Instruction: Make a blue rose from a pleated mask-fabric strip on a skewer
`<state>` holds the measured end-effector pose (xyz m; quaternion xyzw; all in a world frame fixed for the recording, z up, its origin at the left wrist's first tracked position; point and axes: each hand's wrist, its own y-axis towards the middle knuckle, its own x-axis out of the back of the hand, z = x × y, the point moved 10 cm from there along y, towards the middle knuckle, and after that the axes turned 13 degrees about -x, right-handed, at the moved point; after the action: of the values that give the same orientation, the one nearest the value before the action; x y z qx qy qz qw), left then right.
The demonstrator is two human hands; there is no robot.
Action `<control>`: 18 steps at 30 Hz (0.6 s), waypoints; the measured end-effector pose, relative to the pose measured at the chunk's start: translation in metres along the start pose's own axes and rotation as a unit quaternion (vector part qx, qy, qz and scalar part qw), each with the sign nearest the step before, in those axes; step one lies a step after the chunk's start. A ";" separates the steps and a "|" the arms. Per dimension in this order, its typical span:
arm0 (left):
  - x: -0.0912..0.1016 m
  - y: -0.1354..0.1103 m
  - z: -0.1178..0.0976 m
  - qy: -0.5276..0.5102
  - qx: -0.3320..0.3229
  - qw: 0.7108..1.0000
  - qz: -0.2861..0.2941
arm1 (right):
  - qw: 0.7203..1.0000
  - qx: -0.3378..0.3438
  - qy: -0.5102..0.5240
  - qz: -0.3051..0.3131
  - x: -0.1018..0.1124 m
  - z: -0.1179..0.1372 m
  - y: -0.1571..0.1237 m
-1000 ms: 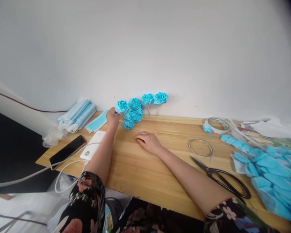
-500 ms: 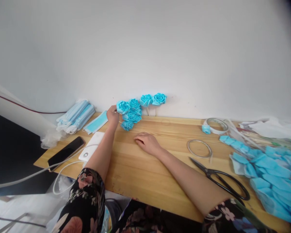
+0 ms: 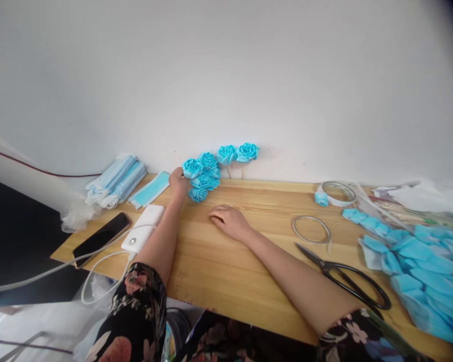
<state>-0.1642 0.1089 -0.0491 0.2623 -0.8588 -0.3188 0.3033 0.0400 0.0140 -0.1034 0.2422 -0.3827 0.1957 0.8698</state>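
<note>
My left hand (image 3: 178,181) reaches to the back of the wooden table (image 3: 226,261) and pinches a blue fabric rose (image 3: 192,168), fingers closed on it. That rose sits at the left of a cluster of blue roses (image 3: 207,173) leaning on the white wall; two more roses (image 3: 237,153) stand on sticks to the right. My right hand (image 3: 229,220) rests palm down on the table, fingers loosely curled, holding nothing.
Face masks (image 3: 115,179) are stacked at the back left, one loose mask (image 3: 151,189) beside them. A phone (image 3: 101,238) and white power bank (image 3: 142,234) lie on the left. Black scissors (image 3: 343,277), tape rolls (image 3: 337,193) and blue fabric pieces (image 3: 415,261) lie on the right.
My left hand has shifted slightly right and down with the rose, bringing it close against the cluster. My right hand has stayed in place.
</note>
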 end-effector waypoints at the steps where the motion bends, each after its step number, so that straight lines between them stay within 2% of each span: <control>1: -0.001 -0.001 0.002 0.005 0.002 1.000 0.004 | 1.000 0.001 0.000 0.000 0.000 0.000 0.000; 8: -0.004 -0.003 0.003 0.022 0.001 1.000 0.021 | 1.000 0.004 -0.002 -0.001 0.001 0.002 -0.001; 18: 0.003 -0.005 0.001 0.041 0.007 0.999 0.016 | 1.000 0.000 0.003 -0.001 0.004 0.003 -0.001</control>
<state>-0.1653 0.1041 -0.0526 0.2632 -0.8520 -0.2967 0.3417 0.0412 0.0124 -0.0991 0.2422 -0.3796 0.1957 0.8712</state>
